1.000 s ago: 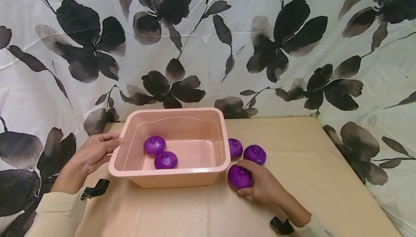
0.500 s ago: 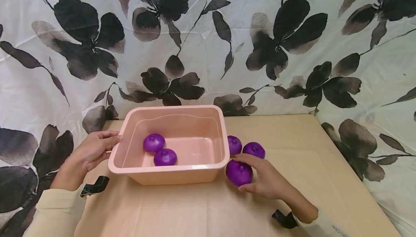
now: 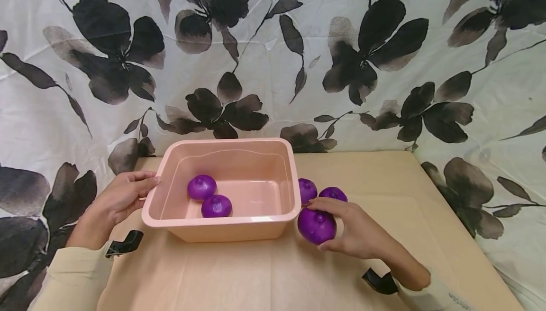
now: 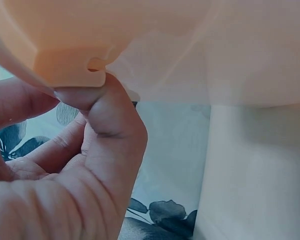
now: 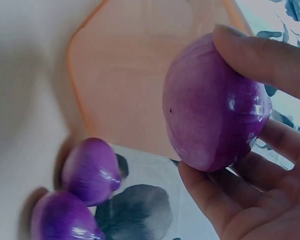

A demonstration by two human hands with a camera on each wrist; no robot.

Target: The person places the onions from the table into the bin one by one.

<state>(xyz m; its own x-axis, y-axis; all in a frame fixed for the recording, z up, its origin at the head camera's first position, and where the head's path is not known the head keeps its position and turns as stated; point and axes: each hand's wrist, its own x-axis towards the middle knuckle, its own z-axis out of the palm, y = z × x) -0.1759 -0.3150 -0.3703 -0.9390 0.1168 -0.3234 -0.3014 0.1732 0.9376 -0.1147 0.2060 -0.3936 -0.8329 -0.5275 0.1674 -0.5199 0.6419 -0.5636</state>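
A purple onion [image 3: 317,226] is gripped between the thumb and fingers of my right hand [image 3: 358,230], just right of the pink tub [image 3: 239,233]. In the right wrist view the same onion [image 5: 215,107] fills the grasp, its skin shiny. My left hand [image 3: 121,202] pinches the tub's left rim; the left wrist view shows thumb and fingers on that rim [image 4: 77,82]. Inside the tub lie two purple onions, one farther back [image 3: 202,187] and one nearer [image 3: 216,206], touching or nearly so. The tub's underside is hidden in the head view.
Two more onions sit on the table behind my right hand: one [image 3: 307,190] partly hidden by the tub, the other [image 3: 333,193] partly covered by my fingers. A beige cloth [image 3: 256,278] covers the table. Floral fabric [image 3: 273,64] hangs behind it.
The right hand has closed round the onion and shifted it slightly to the right, its wrist swinging right too. The left hand keeps its hold, and the tub stays put.
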